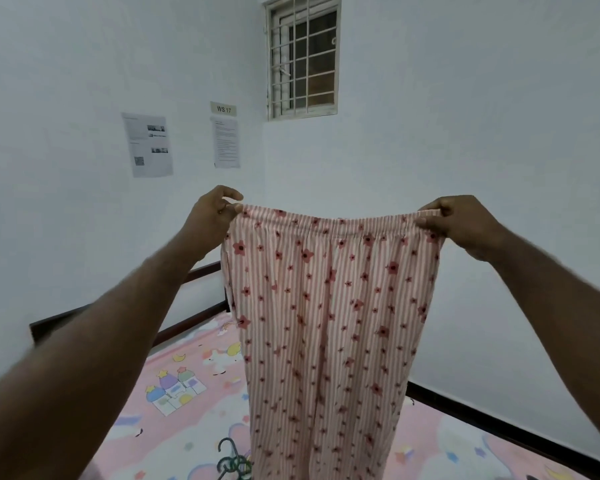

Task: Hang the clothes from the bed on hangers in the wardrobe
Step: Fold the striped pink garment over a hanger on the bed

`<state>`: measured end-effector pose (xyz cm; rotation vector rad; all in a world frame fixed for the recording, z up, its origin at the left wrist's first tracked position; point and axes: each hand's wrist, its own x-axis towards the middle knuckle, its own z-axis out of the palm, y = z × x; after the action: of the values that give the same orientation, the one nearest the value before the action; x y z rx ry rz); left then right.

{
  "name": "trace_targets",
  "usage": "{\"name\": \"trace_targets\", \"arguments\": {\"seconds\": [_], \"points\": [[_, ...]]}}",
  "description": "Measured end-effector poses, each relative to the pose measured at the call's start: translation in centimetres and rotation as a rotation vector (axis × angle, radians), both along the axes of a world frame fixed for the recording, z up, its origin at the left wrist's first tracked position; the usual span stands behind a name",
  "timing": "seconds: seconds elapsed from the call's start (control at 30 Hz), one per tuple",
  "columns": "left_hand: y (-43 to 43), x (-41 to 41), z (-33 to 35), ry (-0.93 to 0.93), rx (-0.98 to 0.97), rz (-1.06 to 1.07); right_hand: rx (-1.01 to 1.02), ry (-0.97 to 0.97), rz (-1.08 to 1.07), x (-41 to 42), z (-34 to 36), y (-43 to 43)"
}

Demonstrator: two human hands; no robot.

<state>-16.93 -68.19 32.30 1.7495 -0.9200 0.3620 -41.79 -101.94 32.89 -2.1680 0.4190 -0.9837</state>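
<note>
Currently the step in hand is spreading one garment out before it goes onto a hanger. The left hand pinches one end of the waistband between thumb and fingertips; the right hand grips the other end with curled fingers. Between them the striped, flower-printed trousers hang at full width in front of the person, raised above the bed, with the legs falling straight and leaving the frame at its bottom edge. A small cluster of green hangers lies on the bedsheet just beside the hanging legs, near the lower edge of the view. The wardrobe is not in view. Judged from this, the garment is not yet on a hanger. The next move probably calls for folding the trousers lengthwise, leg on leg, freeing one hand, taking a single hanger from the cluster, and draping the legs over its bar. Care is needed to separate one hook from the others.
</note>
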Motion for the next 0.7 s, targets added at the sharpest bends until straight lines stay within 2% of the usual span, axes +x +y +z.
{"name": "trace_targets", "arguments": {"seconds": [0.1, 0.3, 0.37, 0.4, 0.5, 0.53, 0.6, 0.7], "points": [[0.7, 0.2, 0.7, 0.189, -0.071, -0.162, 0.144, -0.051, 0.024, -0.1, 0.2, -0.4], [1.4, 0.6, 1.4, 0.401, -0.047, -0.324, 0.110, -0.030, 0.029, 0.0, 0.9, -0.4], [1.5, 0.5, 1.5, 0.386, -0.021, -0.311, 0.073, -0.018, 0.029, -0.3, 1.1, -0.2], [1.6, 0.5, 1.6, 0.323, 0.020, -0.264, 0.066, -0.027, 0.030, -0.5, 1.3, -0.1], [2.3, 0.7, 1.9, -0.021, 0.241, -0.023, 0.126, -0.100, 0.083, -1.3, 2.0, 0.0], [2.4, 0.7, 2.0, -0.065, 0.252, 0.023, 0.141, -0.112, 0.092, -1.5, 2.1, 0.1], [2.4, 0.3, 2.0, -0.015, 0.187, 0.017, 0.149, -0.087, 0.099, -1.6, 1.8, 0.2], [2.6, -0.5, 1.4, 0.156, 0.056, -0.144, 0.177, -0.064, 0.155, -1.9, 1.6, 0.5]]}}
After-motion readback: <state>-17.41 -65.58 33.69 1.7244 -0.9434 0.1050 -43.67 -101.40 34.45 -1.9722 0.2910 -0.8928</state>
